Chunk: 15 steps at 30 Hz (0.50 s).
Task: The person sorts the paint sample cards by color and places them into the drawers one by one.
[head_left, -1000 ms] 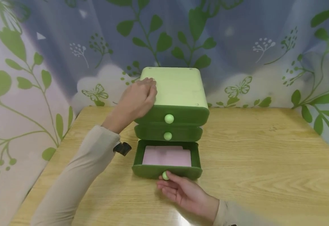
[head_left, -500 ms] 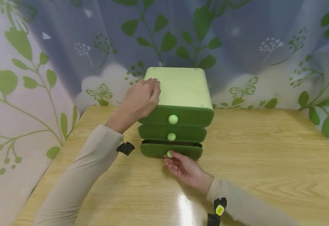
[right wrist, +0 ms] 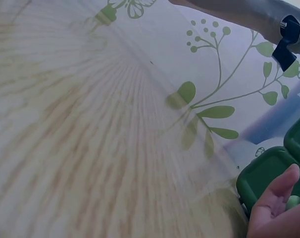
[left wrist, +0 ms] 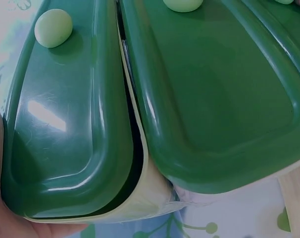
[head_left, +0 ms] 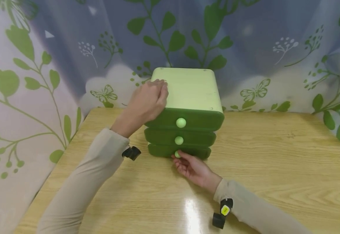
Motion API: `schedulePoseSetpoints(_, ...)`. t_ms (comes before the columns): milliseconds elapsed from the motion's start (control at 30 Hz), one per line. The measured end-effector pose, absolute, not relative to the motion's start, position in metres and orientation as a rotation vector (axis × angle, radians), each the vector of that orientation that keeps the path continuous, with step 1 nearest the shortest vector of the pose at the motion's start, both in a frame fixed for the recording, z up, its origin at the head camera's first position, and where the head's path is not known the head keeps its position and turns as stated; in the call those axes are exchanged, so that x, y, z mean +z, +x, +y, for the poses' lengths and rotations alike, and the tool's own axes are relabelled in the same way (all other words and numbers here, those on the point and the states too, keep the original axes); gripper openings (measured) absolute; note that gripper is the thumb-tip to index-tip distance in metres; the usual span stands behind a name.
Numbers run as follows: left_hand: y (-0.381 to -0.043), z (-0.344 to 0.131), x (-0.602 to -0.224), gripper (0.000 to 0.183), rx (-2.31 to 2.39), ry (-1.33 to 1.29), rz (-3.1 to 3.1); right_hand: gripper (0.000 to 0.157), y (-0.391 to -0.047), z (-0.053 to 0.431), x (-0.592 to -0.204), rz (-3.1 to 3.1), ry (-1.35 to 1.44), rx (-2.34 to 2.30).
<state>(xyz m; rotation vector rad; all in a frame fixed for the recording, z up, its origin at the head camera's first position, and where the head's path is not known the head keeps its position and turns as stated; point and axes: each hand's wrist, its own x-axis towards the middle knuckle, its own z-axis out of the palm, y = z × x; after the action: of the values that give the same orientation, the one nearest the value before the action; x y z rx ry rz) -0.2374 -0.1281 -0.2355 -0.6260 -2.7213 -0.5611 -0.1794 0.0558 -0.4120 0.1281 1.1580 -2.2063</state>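
A small drawer cabinet (head_left: pixel 188 89) with a pale green top and dark green drawer fronts stands on the table. My left hand (head_left: pixel 149 100) grips its upper left edge; in the left wrist view part of that hand (left wrist: pixel 1 208) wraps the corner. My right hand (head_left: pixel 194 169) pinches the light green round knob (head_left: pixel 177 154) of the bottom drawer (head_left: pixel 161 150) between thumb and fingers. That drawer is pushed in, so its contents are hidden. The top drawer (head_left: pixel 199 119) and middle drawer (head_left: pixel 202 138) are in as well, each with a round knob.
The wooden table (head_left: pixel 275 162) extends to both sides and in front of the cabinet. Behind it hangs a leaf-patterned curtain (head_left: pixel 245 48). Black straps, one at the left cuff (head_left: pixel 132 152) and one at the right cuff (head_left: pixel 225 204), circle the sleeves.
My right hand has pushed the bottom drawer inward by its knob, from well out to in. The pink sheets inside have gone out of sight. My left hand has stayed on the cabinet.
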Motion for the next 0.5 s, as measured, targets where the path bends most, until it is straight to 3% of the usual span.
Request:
schedulePoseSetpoints(233, -0.233, -0.128, -0.242, 0.055, -0.62, -0.652, -2.699, 0.022, -0.169, 0.07, -0.416, 1.187, 0.091, -2.156)
schedulePoseSetpoints(433, -0.231, -0.145, -0.253, 0.054, -0.943, -0.572, -2.456, 0.033, -0.146, 0.117, -0.405, 1.803, -0.36, -1.966)
schedulePoseSetpoints(500, -0.229, -0.159, -0.258, 0.052, -0.99, -0.521, -2.378, 0.029, -0.141, 0.14, -0.399, 2.083, -0.49, -1.904)
